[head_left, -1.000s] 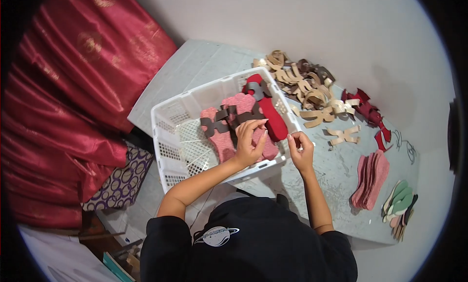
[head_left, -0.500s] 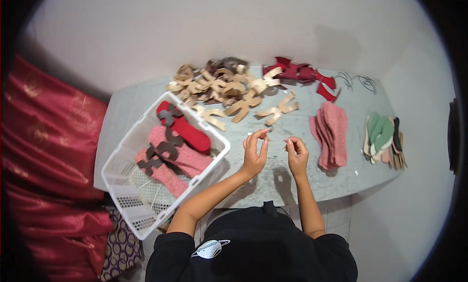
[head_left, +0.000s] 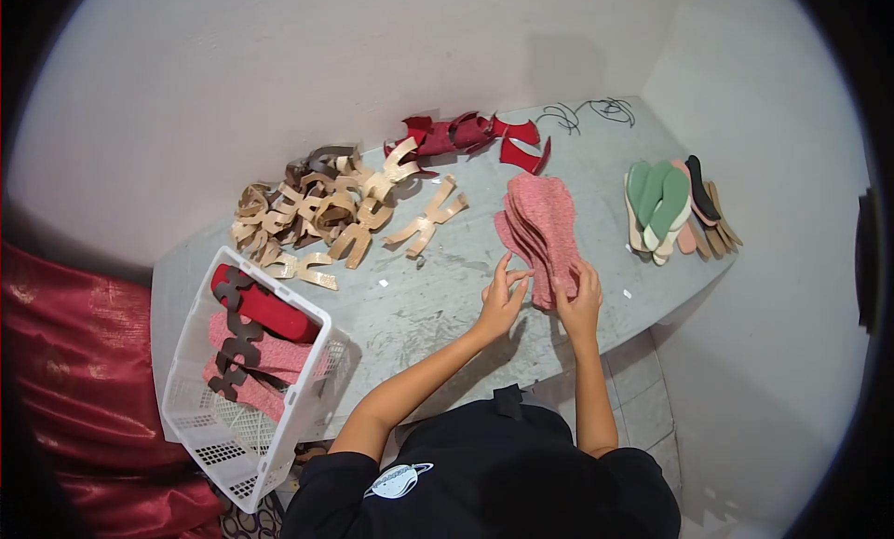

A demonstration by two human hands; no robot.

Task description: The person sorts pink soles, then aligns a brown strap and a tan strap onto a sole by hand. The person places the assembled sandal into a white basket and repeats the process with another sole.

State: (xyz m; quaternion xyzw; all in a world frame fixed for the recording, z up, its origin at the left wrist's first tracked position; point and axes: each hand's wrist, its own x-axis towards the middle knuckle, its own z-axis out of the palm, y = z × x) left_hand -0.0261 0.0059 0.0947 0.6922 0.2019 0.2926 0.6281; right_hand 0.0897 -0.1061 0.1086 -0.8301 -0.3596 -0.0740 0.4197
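A stack of pink speckled shoe soles (head_left: 540,222) lies on the grey table in front of me. My right hand (head_left: 579,303) is at the near end of the stack, thumb on top and fingers wrapped around its right side. Beside the left edge of the stack, my left hand (head_left: 504,303) holds nothing; its thumb and fingers are apart, fingertips close to the soles.
To the left, a white plastic basket (head_left: 321,353) holds a red sole and pink soles with dark brown straps. Behind it are piled beige and brown straps (head_left: 354,241). Red straps (head_left: 452,136), black cords (head_left: 605,110) and green insoles (head_left: 663,199) lie farther along the table (head_left: 400,343).
The view has swung to the right. Both hands have moved from bare table over to the pink sole stack, and my right hand has taken hold of its near end.
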